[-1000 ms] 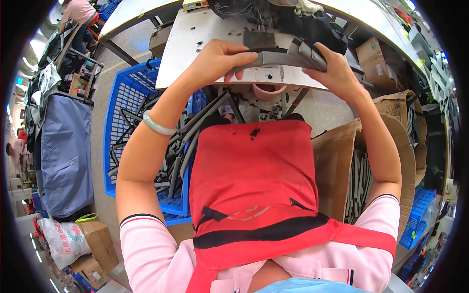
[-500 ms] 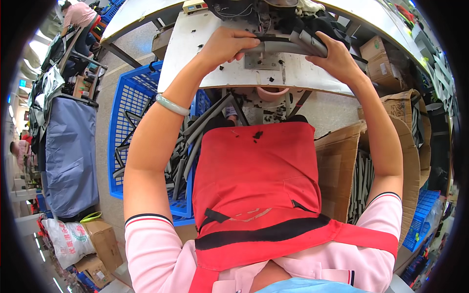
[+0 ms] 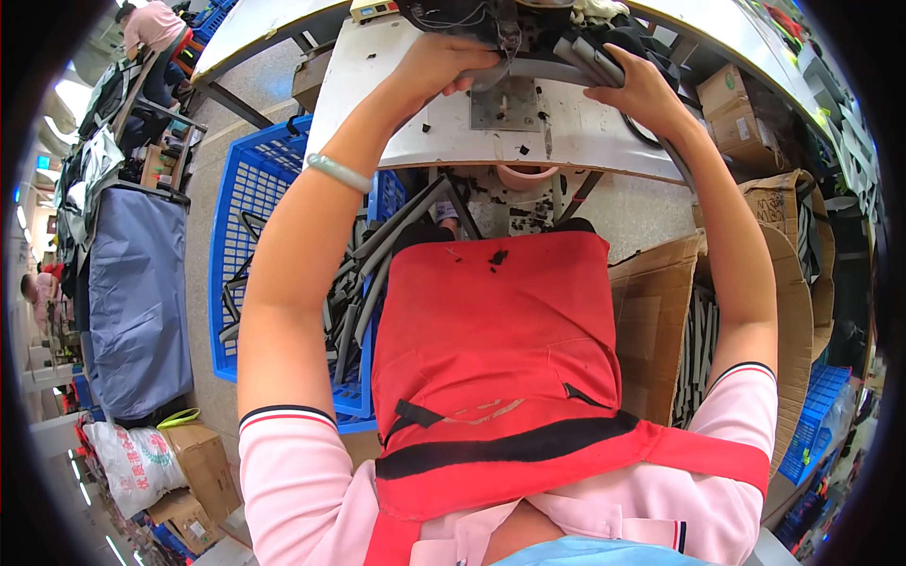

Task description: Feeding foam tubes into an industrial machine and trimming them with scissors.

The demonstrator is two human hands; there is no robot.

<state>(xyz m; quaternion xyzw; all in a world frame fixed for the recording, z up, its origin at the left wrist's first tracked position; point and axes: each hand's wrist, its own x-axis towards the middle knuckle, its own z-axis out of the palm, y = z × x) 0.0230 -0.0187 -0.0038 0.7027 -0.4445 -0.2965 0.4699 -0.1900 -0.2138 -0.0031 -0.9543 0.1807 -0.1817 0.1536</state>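
Observation:
A long grey strip stretches between my two hands at the far side of the white worktable, passing beneath the dark machine head. My left hand is closed on its left end, thumb and fingers pinched together beside the machine's working point. Closed around the right part is my right hand, which also grips several folded grey lengths bunched together. Another grey length hangs down past my right wrist. The ends near the machine are partly hidden.
A blue plastic crate of grey and black strips stands left of my lap. At my right is a cardboard box holding more grey strips. Dark scraps dot the white tabletop. Under it sits a pink bucket. Another person is at far left.
Both hands have moved slightly farther away, carrying the grey strip in under the machine head. The folded lengths in my right hand have shifted, and one now hangs by my wrist.

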